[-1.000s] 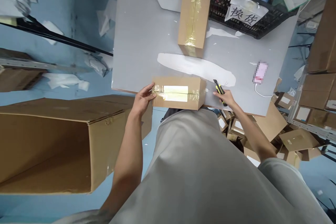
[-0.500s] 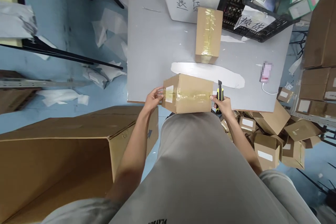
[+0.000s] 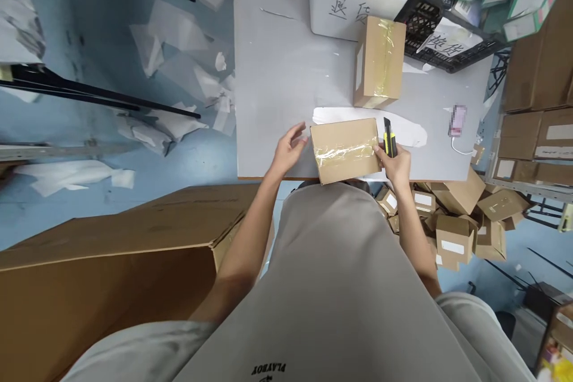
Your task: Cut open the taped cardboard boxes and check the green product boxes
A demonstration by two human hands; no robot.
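A taped cardboard box [image 3: 347, 161] rests near the table's front edge, close against my body, with clear shiny tape along the face turned to me. My right hand [image 3: 396, 164] is closed around a yellow-and-black utility knife [image 3: 389, 142], its dark tip pointing away from me. The thumb of that hand touches the box's right edge. Just left of the box, my left hand [image 3: 290, 148] is open, fingers spread, apart from the cardboard. Behind lies a white paper strip [image 3: 414, 134], partly hidden, and beyond it stands a second taped box [image 3: 379, 65].
At the back of the grey table [image 3: 277, 83] are a white foam bin [image 3: 358, 6] and a black crate [image 3: 436, 42], both with green-and-white boxes. A large open carton [image 3: 134, 233] stands at lower left. Several small cartons [image 3: 454, 242] are heaped at right.
My left hand has let go of the box's left end. The box has turned, so its labelled end no longer shows. My right hand keeps the knife. The whole view has shifted.
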